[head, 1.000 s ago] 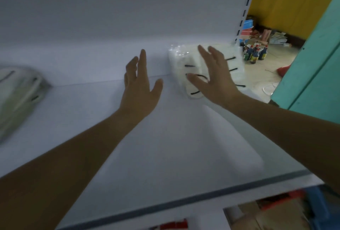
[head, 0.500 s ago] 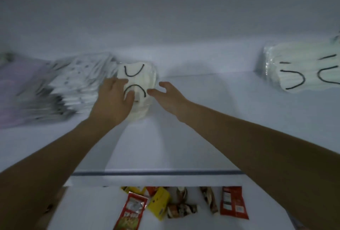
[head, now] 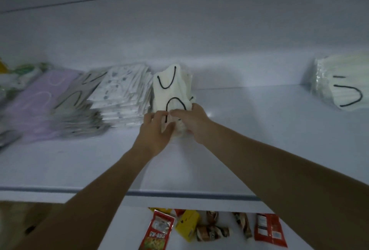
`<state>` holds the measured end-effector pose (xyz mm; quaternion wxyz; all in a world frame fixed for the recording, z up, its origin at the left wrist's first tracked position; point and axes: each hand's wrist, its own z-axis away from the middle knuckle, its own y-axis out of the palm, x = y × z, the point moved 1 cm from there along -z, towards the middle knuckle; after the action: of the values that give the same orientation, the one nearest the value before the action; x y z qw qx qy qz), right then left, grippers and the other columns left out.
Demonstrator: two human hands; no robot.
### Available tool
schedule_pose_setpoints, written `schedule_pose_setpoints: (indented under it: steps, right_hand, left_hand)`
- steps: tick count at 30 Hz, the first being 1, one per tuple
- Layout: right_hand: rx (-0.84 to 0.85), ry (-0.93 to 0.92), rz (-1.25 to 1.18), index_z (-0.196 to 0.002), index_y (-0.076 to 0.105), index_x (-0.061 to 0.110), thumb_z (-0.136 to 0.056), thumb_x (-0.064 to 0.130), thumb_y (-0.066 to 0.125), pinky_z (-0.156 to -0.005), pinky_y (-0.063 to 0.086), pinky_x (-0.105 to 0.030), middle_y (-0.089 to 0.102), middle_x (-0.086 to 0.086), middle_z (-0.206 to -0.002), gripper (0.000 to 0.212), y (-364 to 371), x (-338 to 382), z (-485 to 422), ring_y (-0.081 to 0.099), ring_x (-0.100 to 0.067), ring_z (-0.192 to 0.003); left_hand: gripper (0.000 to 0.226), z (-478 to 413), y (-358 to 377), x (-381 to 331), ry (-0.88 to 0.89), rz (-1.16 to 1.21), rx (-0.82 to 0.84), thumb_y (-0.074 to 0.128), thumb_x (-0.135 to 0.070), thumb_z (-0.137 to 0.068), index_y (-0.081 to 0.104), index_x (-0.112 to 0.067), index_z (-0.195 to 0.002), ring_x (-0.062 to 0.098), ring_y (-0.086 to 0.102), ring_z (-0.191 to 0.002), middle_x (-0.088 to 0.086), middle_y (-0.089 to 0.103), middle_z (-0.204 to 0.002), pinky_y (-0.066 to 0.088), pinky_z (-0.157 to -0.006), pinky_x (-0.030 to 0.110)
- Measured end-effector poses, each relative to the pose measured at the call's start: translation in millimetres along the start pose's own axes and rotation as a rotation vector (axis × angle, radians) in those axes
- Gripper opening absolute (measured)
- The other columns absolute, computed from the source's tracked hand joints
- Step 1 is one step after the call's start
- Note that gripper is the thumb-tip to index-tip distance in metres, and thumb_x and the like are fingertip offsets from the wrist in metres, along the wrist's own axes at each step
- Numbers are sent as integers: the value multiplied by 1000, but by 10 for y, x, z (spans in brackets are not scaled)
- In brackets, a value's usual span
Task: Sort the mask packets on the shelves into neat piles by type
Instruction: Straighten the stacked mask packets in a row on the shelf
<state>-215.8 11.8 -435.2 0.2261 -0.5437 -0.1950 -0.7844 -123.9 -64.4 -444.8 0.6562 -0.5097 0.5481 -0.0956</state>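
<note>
On the white shelf [head: 259,139], just right of the speckled pile [head: 123,94], we held the white mask bundle [head: 171,88] with black ear loops by its near end. Our left hand [head: 157,127] and right hand [head: 191,121] both had fingers curled round it, the fingertips almost meeting. Half a second before, the left hand only rested on it and the right was arriving beside it. Now the bundle stood tipped up, its far end raised before the back wall; whether its lower end touched the shelf we could not tell. A matching white pile [head: 343,84] lay well apart at the right, so we judged this bundle belonged there.
</note>
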Motion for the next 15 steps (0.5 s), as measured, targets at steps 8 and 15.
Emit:
schedule_pose_setpoints:
  steps: [8, 15]
  right_hand:
    - [-202, -310, 292, -105, 51, 24, -82, 13, 55, -57, 43, -12, 57, 5, -88, 25, -289, 113, 314, 57, -13, -75]
    - [-218, -607, 710, -97, 56, 25, -77, 5, 59, -59, 35, -9, 59, 8, -82, 28, -1535, 443, 764, 54, -12, -75]
  left_hand:
    - [40, 72, 194, -128, 158, 289, -9, 53, -39, -89, 51, -14, -121, 13, 54, -104, 8, 46, -122, 47, -86, 16]
    - [47, 199, 226, -500, 207, 315, -440, 71, -18, -79, 41, -12, -115, 20, 48, -97, 8, 41, -111, 46, -91, 37]
